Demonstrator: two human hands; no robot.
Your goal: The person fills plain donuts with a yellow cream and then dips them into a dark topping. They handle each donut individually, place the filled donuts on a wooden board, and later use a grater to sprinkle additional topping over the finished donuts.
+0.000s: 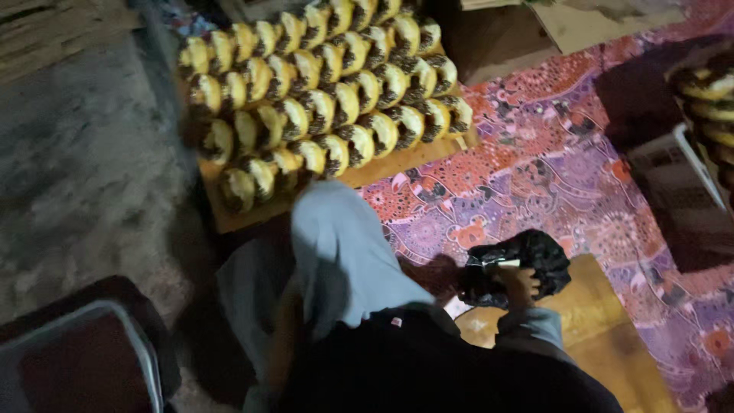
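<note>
My right hand (524, 287) grips a crumpled black plastic bag (535, 264) just above a bare wooden board (604, 306). My knee in grey trousers (336, 252) rises in the middle, next to the hand. A blurred brownish strip (281, 333) left of the leg may be my left arm; its hand cannot be made out. Beyond the knee, a wooden board (382, 167) carries several rows of yellow buns (329, 84) with dark topping, packed close on edge.
A pink and purple patterned mat (535, 168) covers the floor on the right. More buns (707, 92) are stacked on a white tray (699, 164) at the right edge. Grey concrete floor (76, 168) lies to the left. A dark container with a pale rim (138, 336) stands bottom left.
</note>
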